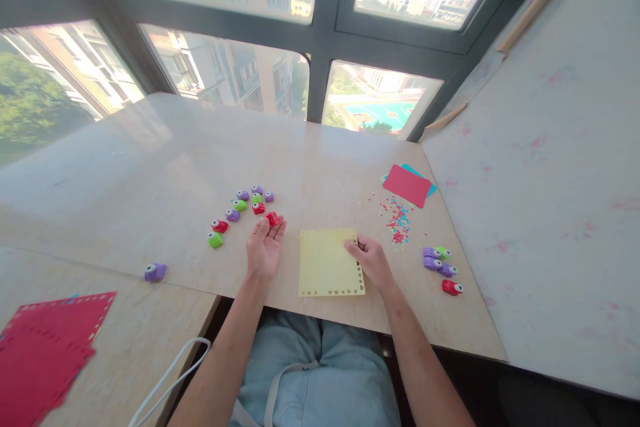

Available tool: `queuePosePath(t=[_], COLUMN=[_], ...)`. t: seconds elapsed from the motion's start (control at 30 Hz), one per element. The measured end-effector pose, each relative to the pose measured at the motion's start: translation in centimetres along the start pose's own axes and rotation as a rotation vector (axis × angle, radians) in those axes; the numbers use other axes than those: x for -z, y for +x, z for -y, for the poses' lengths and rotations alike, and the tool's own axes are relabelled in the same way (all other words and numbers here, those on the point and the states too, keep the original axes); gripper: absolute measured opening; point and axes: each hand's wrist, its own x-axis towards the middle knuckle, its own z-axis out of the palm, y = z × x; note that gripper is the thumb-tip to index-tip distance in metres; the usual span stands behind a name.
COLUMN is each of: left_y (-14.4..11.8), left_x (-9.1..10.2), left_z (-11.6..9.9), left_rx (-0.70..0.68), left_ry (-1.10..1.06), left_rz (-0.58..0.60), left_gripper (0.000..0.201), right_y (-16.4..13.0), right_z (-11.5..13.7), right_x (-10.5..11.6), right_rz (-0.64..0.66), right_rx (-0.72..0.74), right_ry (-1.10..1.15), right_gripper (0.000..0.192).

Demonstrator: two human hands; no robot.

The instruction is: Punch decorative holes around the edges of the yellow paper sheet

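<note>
A red craft punch (273, 218) rests in the fingers of my left hand (265, 247), which is turned palm up just left of the paper. With thumb on top, my right hand (371, 259) pinches the right edge of a pale yellow sheet of paper (327, 263). Small shapes, some of them hearts, are cut along the sheet's bottom and right edges. Beyond my left hand stand several more punches, among them a green punch (215, 239), a red punch (219, 225) and a purple punch (233, 215).
At right lie loose paper bits (399, 221), stacked coloured cards (407, 185) and several punches (433, 263). A lone purple punch (155, 272) is at left. Red punched sheets (47, 347) and a white cable (167, 380) are nearer. Windows (220, 70) and a papered wall (550, 180) border the table.
</note>
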Motion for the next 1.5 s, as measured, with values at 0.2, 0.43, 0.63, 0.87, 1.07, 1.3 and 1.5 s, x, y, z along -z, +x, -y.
queuePosePath(t=[0.2, 0.43, 0.63, 0.87, 1.07, 1.3, 1.5], left_y=[0.3, 0.1, 0.2, 0.2, 0.0, -1.3, -1.8], left_x=[1.4, 1.1, 1.4, 1.2, 1.0, 0.2, 0.9], left_z=[-1.7, -1.7, -1.7, -1.7, -1.5, -0.1, 0.7], left_rx=[0.073, 0.121, 0.153, 0.195, 0.204, -0.027, -0.222], left_ry=[0.015, -0.045, 0.004, -0.054, -0.077, 0.402, 0.965], left_rz=[-0.064, -0.069, -0.02, -0.021, -0.044, 0.188, 0.424], left_gripper=[0.011, 0.011, 0.014, 0.011, 0.014, 0.03, 0.026], right_y=[3.0, 4.6, 3.6, 0.5, -3.9, -5.1, -2.9], right_z=[1.7, 2.3, 3.5, 5.9, 4.1, 0.4, -0.6], right_x=[-2.1, 2.0, 9.4, 13.1, 10.1, 4.9, 4.2], right_rz=[0.074, -0.175, -0.44, -0.62, -0.465, -0.116, -0.161], right_rx=[0.109, 0.24, 0.203, 0.21, 0.006, -0.117, -0.098], right_ry=[-0.266, -0.797, -1.046, -0.836, -0.079, 0.02, -0.014], right_gripper=[0.026, 0.028, 0.025, 0.029, 0.038, 0.046, 0.05])
